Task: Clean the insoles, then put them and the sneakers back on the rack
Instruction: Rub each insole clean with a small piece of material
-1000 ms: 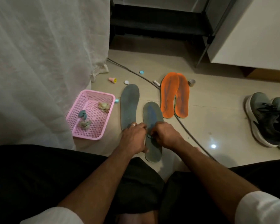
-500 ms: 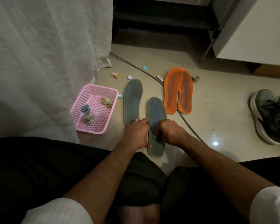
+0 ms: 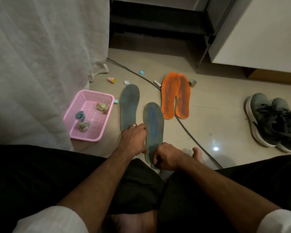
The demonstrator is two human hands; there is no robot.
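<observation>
Your left hand (image 3: 133, 139) rests on the floor (image 3: 208, 132) with its fingers laid flat, pressing the left edge of the nearer grey-blue insole (image 3: 154, 125) and overlapping the heel of the second grey-blue insole (image 3: 129, 106); it grips nothing. A ring sits on one finger. Your right hand (image 3: 166, 156) is curled over the heel end of the nearer insole, fingers bent tight as if pinching something small against it. What lies under them you cannot tell from here.

The nearer insole lies flat straight ahead of your knees, toe toward 12 o'clock. The second one lies just beside it toward 11 o'clock, slightly farther out. The pair of orange insoles (image 3: 175, 96) lies at 1 o'clock, the two overlapping along their inner edges, on top of a grey cable (image 3: 188, 132) that runs diagonally across the tiles. The sneakers (image 3: 274, 121) stand side by side at 3 o'clock, well apart from the insoles, laces loose.

At 10 o'clock a pink mesh basket (image 3: 91, 137) sits on the floor against a white curtain (image 3: 40, 64), holding two crumpled wads and a small blue scrap. A few small caps and a little pink bottle are scattered near 12 o'clock. Your bare toes (image 3: 197, 153) show just right of your right hand.
</observation>
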